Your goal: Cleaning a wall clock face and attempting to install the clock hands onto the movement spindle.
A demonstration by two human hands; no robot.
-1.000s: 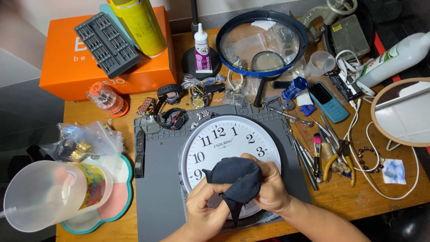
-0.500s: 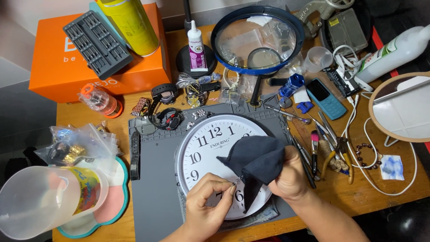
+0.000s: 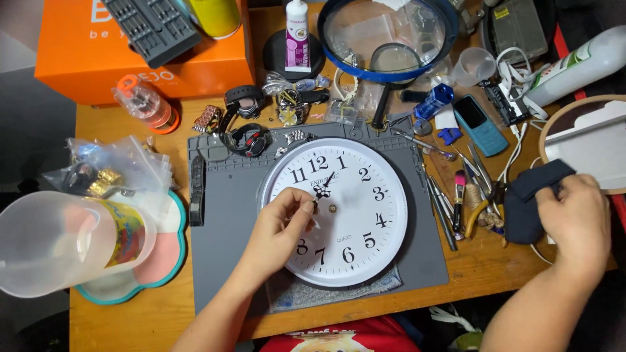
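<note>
Fingertips of the left hand (image 3: 282, 225) rest on the white face of a round wall clock (image 3: 334, 211), thumb and forefinger pressed together in a pinch just left of the centre pin, at the root of the dark hands; what they nip there is too small to make out. The clock lies flat on a grey work mat (image 3: 225, 241) near the front edge of the wooden table (image 3: 124, 319), with a strip of grey cloth (image 3: 339, 294) showing under its lower rim. The right hand (image 3: 574, 215) is well apart from the clock, out by the table's right edge, its fingers curled shut around a dark blue cloth (image 3: 525, 205) that bunches out to the left of the fist. Between that cloth and the mat lie tweezers, small screwdrivers and yellow-handled pliers (image 3: 481, 210). A blue-rimmed magnifier lamp (image 3: 390, 39) stands toward the back edge, a blue phone (image 3: 480, 124) just right of it. An orange box (image 3: 98, 55) fills the back left corner, a grey bit case (image 3: 153, 25) on top. A clear plastic jug (image 3: 62, 241) lies tipped on a teal-edged tray (image 3: 166, 261) at the left edge, and several wristwatches (image 3: 244, 124) sit along the mat's back edge.
</note>
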